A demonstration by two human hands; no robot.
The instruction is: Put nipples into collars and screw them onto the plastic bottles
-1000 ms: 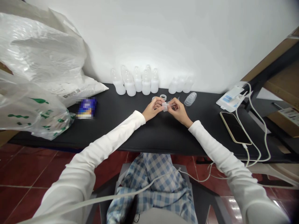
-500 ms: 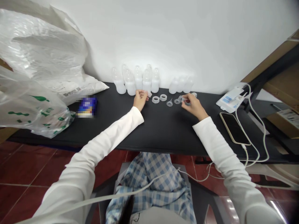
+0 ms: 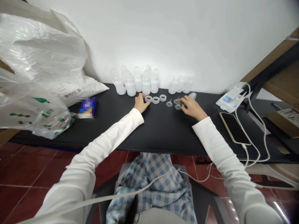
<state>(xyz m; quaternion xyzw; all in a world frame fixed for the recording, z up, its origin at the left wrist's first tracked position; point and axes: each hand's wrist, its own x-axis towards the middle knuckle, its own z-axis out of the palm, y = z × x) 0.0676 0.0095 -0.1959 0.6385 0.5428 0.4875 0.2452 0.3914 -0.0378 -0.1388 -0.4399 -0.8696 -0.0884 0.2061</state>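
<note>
Left hand [image 3: 140, 102] low on the black surface [image 3: 161, 130], palm down, fingers loosely curled and closed on nothing, fingertips against the edge of the leftmost clear ring [image 3: 148, 98]. Two more clear rings [image 3: 155, 100] just right of it, the three in a short row, flat on the surface, close together but apart.

Right hand [image 3: 192, 106] also down on the surface, well apart from the left, fingers bent forward over a small clear teat [image 3: 178, 106]. Fingertips on or at it; impossible to tell whether pinched or merely touched. Two further clear teats [image 3: 169, 103] just left of that one, between the rings and the right hand. A clear domed cap [image 3: 192, 95] on its side just behind the right hand.

Along the white wall [image 3: 187, 37], a cluster of upright white bottles [image 3: 137, 81] with clear tops, directly behind the rings. A smaller group of pale bottles [image 3: 181, 84] to the right of them, blurred.

Far left, big crumpled plastic bags [image 3: 42, 62] over the end of the surface, a blue packet [image 3: 87, 107] lying beside them. Right side: a phone [image 3: 234, 127] face up, a white cable [image 3: 255, 146] plugged into its near end, a white box [image 3: 230, 99] behind it. White sleeves [image 3: 112, 137] on both arms, checked cloth [image 3: 158, 186] at the lap below the surface's near edge.
</note>
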